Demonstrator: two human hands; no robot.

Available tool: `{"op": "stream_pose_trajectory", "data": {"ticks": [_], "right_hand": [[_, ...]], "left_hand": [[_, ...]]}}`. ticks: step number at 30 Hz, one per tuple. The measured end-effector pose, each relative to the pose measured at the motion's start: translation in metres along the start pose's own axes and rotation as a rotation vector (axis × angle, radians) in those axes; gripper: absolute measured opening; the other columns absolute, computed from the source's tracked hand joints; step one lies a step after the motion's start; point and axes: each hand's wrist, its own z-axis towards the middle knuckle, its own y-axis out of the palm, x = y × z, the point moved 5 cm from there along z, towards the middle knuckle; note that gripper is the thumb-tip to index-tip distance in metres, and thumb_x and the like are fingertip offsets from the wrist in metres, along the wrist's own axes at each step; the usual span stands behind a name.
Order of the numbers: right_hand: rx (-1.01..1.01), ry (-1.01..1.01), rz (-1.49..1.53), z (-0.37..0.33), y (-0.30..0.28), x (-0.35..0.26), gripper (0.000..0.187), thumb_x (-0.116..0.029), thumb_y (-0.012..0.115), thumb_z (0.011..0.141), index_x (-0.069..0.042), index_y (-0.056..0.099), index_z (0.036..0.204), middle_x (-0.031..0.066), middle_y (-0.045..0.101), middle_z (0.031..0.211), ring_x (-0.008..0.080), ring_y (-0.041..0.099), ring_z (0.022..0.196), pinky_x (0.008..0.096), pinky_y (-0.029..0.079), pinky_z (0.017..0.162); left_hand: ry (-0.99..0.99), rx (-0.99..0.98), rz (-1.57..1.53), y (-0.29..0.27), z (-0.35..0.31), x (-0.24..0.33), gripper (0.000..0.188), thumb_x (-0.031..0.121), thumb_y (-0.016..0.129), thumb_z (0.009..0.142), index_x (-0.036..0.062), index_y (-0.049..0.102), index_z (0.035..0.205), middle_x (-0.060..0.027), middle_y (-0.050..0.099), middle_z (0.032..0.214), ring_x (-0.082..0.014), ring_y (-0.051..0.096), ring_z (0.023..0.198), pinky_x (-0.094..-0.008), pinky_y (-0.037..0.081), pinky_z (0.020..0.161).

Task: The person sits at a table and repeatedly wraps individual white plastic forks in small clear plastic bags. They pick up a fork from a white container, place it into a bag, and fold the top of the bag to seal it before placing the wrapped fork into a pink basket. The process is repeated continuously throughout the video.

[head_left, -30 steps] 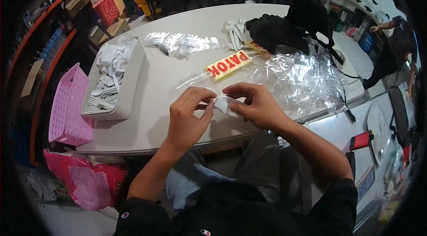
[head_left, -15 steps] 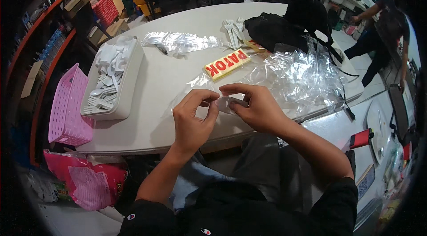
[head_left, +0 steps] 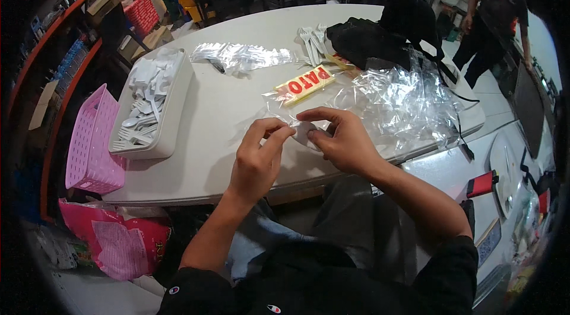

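Observation:
Over the near part of the white table, my two hands meet fingertip to fingertip. My right hand (head_left: 340, 137) is closed on a small white rounded piece (head_left: 306, 134), partly hidden by my fingers; its kind is unclear. My left hand (head_left: 261, 152) pinches at the edge of clear plastic film (head_left: 274, 107), right beside that piece. The film reaches forward and overlaps a yellow packet (head_left: 307, 84) with red lettering. At the left, a whitish bin (head_left: 183, 92) holds white plastic spoons and forks (head_left: 142, 114).
Crumpled clear bags (head_left: 404, 104) cover the table's right side, beside a black bag (head_left: 362, 42). Several white forks (head_left: 311, 45) and a strip of clear bags (head_left: 243, 57) lie farther back. A pink basket (head_left: 92, 143) stands left of the bin. A person (head_left: 496, 15) stands at the far right.
My left fingers have closed into a tighter pinch, and the clear film has risen over part of the yellow packet. The person at the right has straightened up.

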Motion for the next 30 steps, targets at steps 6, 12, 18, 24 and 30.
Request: {"op": "stream_pose_trajectory", "data": {"ticks": [6,12,18,24,30], "right_hand": [[0.07,0.003,0.011,-0.001,0.001,0.006,0.03,-0.003,0.059,0.084,-0.001,0.063,0.114,0.0141,0.067,0.109,0.0155,0.061,0.073,0.028,0.049,0.064],[0.097,0.048,0.12,0.0,0.001,0.013,0.03,-0.006,0.057,0.084,0.002,0.062,0.112,0.0169,0.068,0.107,0.0242,0.069,0.085,0.0325,0.056,0.07],[0.098,0.079,0.222,-0.001,0.002,0.009,0.03,-0.008,0.058,0.086,0.001,0.061,0.115,0.0139,0.068,0.108,0.0161,0.067,0.069,0.0288,0.055,0.05],[0.055,0.093,0.246,-0.004,0.006,0.005,0.03,-0.008,0.058,0.087,0.0,0.06,0.116,0.0132,0.066,0.11,0.0143,0.065,0.07,0.0276,0.055,0.05],[0.025,0.111,0.314,-0.003,0.009,0.009,0.031,-0.006,0.058,0.087,-0.001,0.057,0.118,0.0121,0.063,0.116,0.0126,0.063,0.071,0.0262,0.055,0.051]], "left_hand": [[0.007,0.049,0.088,0.01,-0.003,0.01,0.029,-0.015,0.062,0.074,0.0024,0.065,0.098,-0.0117,0.059,0.096,-0.0266,0.063,0.086,-0.0354,0.053,0.072],[-0.041,0.116,0.102,0.015,0.001,0.009,0.024,-0.009,0.065,0.077,0.0018,0.063,0.098,-0.0117,0.059,0.097,-0.025,0.063,0.086,-0.0336,0.052,0.074],[-0.426,0.115,-0.343,0.013,-0.008,-0.021,0.026,-0.003,0.065,0.084,-0.0008,0.057,0.109,-0.0089,0.061,0.102,-0.0126,0.061,0.09,-0.0291,0.052,0.079],[-0.517,0.093,-0.383,0.018,-0.008,-0.03,0.016,0.0,0.067,0.084,-0.0007,0.062,0.099,-0.0076,0.066,0.093,-0.0137,0.064,0.088,-0.0289,0.052,0.083],[-0.506,0.179,-0.343,0.019,-0.006,-0.026,0.009,0.004,0.069,0.083,0.0006,0.065,0.091,-0.0069,0.068,0.086,-0.0164,0.067,0.081,-0.0286,0.051,0.076]]}}
